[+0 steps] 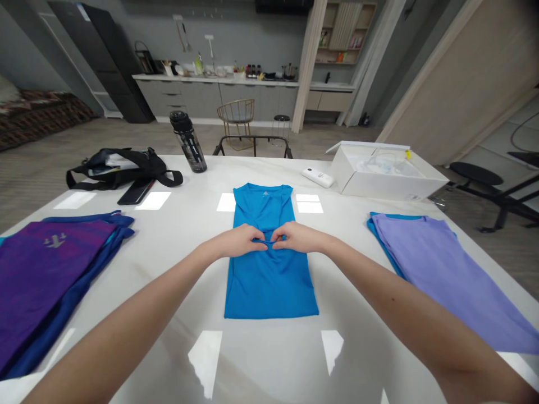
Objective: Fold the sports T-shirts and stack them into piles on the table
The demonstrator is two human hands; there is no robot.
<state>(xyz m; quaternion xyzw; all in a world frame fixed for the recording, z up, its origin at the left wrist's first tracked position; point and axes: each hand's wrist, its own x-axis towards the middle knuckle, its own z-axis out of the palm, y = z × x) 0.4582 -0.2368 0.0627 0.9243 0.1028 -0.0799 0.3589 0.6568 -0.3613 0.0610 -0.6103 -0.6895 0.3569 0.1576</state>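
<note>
A bright blue shirt (269, 280) lies folded into a long strip in the middle of the white table (189, 269), collar pointing away from me. My left hand (242, 240) and my right hand (297, 237) meet at the shirt's middle, knuckles almost touching. Both are closed in a pinch on a small ridge of the blue fabric between them.
A purple shirt (37, 269) on a dark blue one lies at the left; a lilac shirt (450, 275) on a blue one at the right. At the far edge are a black bag (122, 168), a phone (135, 192), a dark bottle (188, 140), a white remote (317, 177) and an open white box (379, 168).
</note>
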